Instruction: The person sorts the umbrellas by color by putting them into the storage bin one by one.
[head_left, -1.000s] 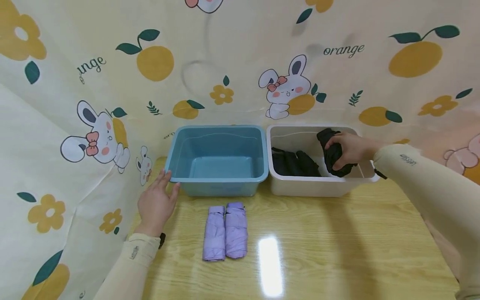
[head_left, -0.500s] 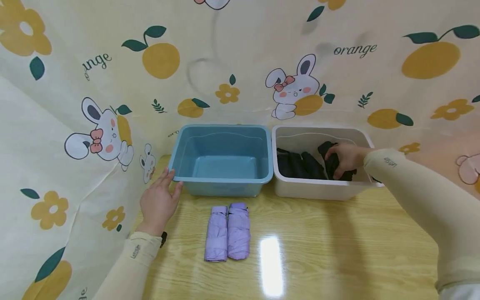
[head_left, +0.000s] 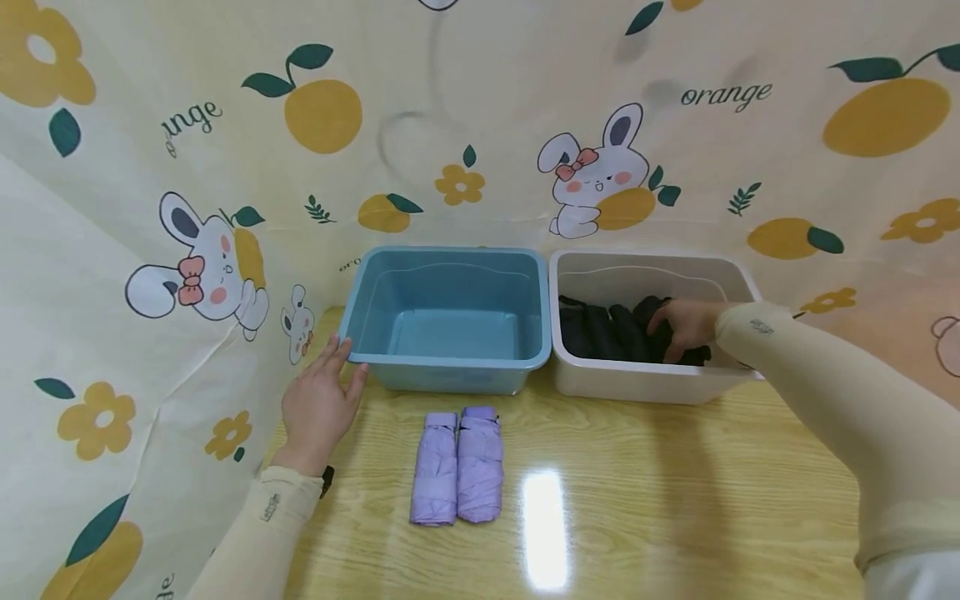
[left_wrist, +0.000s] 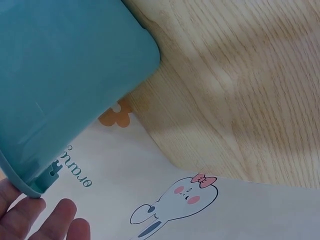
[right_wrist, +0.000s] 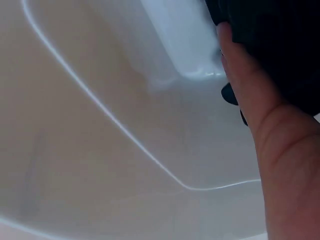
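Black folded umbrella (head_left: 660, 333) lies low inside the white bin (head_left: 645, 387), and the right hand (head_left: 686, 327) is down on it, fingers wrapped over its top; in the right wrist view the thumb (right_wrist: 245, 90) presses along the dark fabric (right_wrist: 280, 45), so the hand seems to grip it, though the far fingers are hidden. Just beside the grip, further from the wrist, more black folded umbrellas (head_left: 592, 329) lie packed against it on the bin's floor.

Touching the white bin on that same side stands the blue bin (head_left: 450, 358). The left hand (head_left: 318, 408) rests flat on the wooden table (head_left: 675, 500) at the blue bin's outer near corner, fingers straight and relaxed, holding nothing — fingertips (left_wrist: 57, 217) just at the rim. Near that hand, toward the person's middle, two purple folded umbrellas (head_left: 456, 467) lie side by side, touching. Printed cloth with rabbits and oranges (head_left: 592, 167) hangs behind.
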